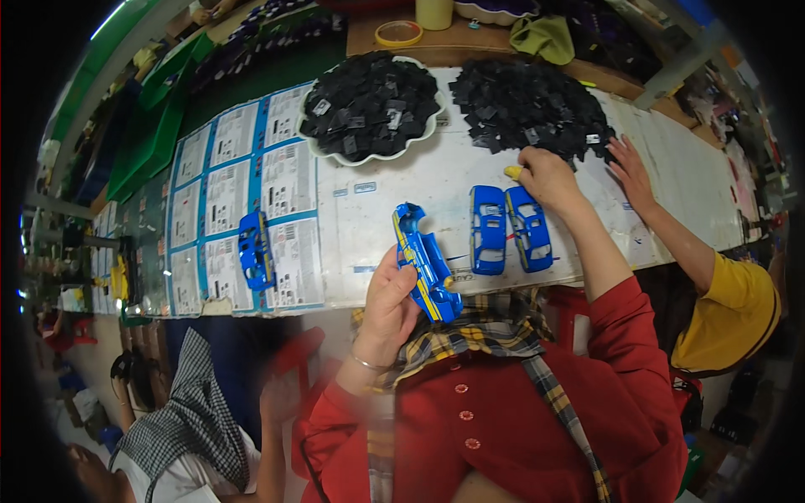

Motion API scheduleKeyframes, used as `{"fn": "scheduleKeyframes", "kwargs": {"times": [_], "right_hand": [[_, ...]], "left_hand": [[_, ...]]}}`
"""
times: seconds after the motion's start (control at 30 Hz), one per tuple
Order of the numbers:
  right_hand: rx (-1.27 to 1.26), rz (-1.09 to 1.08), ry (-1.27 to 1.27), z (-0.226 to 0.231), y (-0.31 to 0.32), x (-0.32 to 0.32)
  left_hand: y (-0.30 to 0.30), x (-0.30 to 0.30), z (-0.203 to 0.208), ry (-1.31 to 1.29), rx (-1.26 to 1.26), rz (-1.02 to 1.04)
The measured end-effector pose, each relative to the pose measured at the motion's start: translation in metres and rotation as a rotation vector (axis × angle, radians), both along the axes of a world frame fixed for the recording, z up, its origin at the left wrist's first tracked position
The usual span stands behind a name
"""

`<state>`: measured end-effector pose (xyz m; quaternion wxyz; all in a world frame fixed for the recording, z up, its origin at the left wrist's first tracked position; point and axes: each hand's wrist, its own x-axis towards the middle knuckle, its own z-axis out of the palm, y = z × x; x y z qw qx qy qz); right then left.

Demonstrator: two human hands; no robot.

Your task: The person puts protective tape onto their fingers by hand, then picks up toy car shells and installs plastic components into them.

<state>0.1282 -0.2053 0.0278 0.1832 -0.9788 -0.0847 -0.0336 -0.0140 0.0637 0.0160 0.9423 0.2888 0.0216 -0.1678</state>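
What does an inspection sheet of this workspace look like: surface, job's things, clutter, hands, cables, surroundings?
Surface: white table, printed sheets over its left part.
Job's things: held car, blue and yellow; car pair side by side; left car on the sheets; heap of black pieces; white bowl full of similar pieces.
Clutter: yellow ring and green cloth beyond the table.
Hands: left hand grips the held car; right hand by the heap, a small yellow thing at its fingertips, grip unclear.
Cables: nothing seen.
Surroundings: co-worker's hand at the heap's right edge.
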Motion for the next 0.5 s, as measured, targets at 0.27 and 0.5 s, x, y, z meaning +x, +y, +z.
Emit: {"fn": "scheduleKeyframes", "kwargs": {"times": [0.27, 0.5], "right_hand": [[-0.109, -0.075, 0.015, 0.015, -0.006, -0.009], [1.214, 0.238, 0.486, 0.034, 0.058, -0.069]], "left_hand": [[0.011, -0.007, -0.012, 0.006, -0.057, -0.055], [-0.007, -0.002, 0.019, 0.091, -0.007, -0.017]]}}
